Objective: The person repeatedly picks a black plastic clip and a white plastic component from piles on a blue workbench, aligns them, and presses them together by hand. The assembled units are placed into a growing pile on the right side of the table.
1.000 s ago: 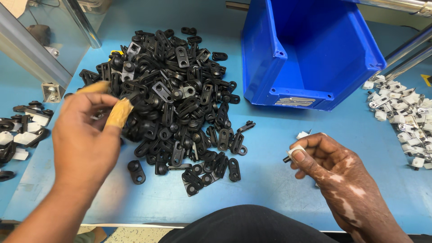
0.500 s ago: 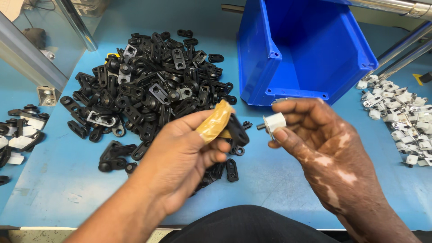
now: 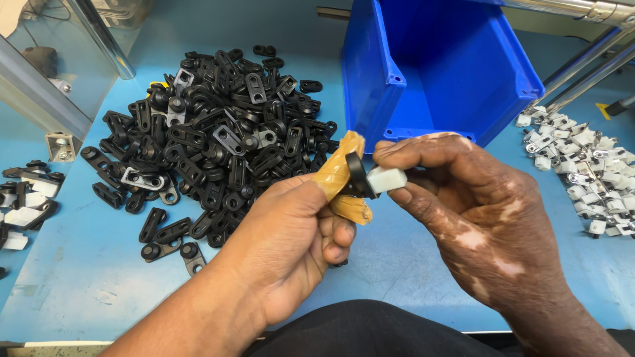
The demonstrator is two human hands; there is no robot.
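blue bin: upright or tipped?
Tipped. The blue bin leans with its open mouth facing the person, so its inner floor and walls show. No parts are visible inside, though the upper part is cropped out of view.

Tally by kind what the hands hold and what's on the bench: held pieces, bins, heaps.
black clip, in left hand: 1
white piece, in right hand: 1
blue bin: 1
Heaps, namely black heap, white heap, mixed heap: 3
Total: 6

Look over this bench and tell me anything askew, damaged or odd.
Nothing looks damaged. The blue bin stands tilted, its open side toward the person. The black clips lie in a loose heap, a few strays at its near edge. The left hand has tan tape around two fingertips.
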